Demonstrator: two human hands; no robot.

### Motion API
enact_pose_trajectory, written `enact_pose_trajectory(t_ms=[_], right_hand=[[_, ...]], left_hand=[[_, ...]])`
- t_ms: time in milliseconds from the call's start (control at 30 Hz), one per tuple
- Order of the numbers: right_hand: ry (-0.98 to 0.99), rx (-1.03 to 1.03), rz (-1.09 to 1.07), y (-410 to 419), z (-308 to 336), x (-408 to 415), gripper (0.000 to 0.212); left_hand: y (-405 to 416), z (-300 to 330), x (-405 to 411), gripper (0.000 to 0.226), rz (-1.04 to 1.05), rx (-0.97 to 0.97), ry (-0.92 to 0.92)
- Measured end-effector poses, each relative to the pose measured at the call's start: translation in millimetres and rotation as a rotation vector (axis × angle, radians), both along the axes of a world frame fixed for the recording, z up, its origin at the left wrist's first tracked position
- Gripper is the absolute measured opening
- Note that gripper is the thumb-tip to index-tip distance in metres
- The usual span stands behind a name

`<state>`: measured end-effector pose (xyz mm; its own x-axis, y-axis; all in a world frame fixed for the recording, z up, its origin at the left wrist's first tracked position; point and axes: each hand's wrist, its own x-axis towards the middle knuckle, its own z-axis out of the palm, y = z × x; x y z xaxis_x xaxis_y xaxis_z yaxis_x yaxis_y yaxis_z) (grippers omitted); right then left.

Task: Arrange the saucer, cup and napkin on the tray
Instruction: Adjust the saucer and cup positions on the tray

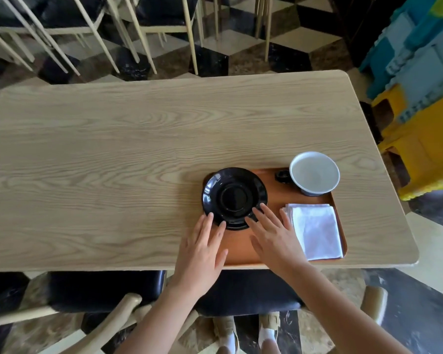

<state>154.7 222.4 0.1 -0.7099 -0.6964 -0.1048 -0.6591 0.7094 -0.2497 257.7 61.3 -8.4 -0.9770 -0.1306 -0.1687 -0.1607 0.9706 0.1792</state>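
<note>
A glossy black saucer (pixel 234 198) lies on the left end of a brown tray (pixel 275 200), overhanging its left edge. A white cup (pixel 314 173) stands upright at the tray's far right corner. The folded white napkin (pixel 315 229) lies flat on the tray's near right part. My left hand (pixel 202 249) reaches to the saucer's near left rim, fingers spread, fingertips touching it. My right hand (pixel 274 236) rests over the tray between saucer and napkin, fingertips on the saucer's near right rim. Neither hand grips anything.
A small black round object (pixel 282 176) sits on the tray just left of the cup. The tray lies at the near right of a long wooden table (pixel 113 162). Chairs stand beyond and beneath me; coloured plastic crates (pixel 420 98) are stacked at right.
</note>
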Motion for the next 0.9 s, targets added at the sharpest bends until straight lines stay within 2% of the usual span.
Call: enact_pose_trajectory(t_ms=[400,900], right_hand=[[0.056,-0.021,-0.031,12,-3,18,0.038],[0.078,-0.041,-0.039,21,-3,38,0.040]], left_hand=[[7,-3,16,0.053,-0.036,0.081,0.086],[11,4,30,0.051,-0.058,0.080,0.073]])
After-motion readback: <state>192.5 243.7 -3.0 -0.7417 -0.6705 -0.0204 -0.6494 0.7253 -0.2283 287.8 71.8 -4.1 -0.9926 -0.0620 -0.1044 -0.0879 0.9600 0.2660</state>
